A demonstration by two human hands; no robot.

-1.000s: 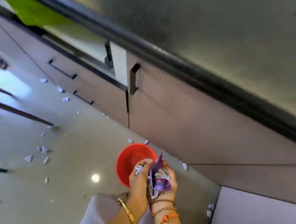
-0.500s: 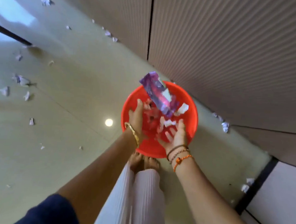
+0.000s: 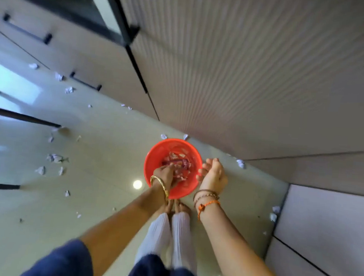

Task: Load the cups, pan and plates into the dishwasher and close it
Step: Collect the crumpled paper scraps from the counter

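- On the floor at 6 o'clock, the red bin point(image 3: 153, 168) now holds the purple wrapper point(image 3: 176, 161), dropped a moment ago.
- Left hand point(image 3: 165, 173) reaches inside, fingers' state unclear; right hand point(image 3: 213, 175) released, empty.
- No cups, pan, plates or dishwasher visible; loading not begun.

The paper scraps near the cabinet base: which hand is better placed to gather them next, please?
Probably the right hand: it hangs open beside the red bin, nearest the scrap. The left hand is inside the bin.
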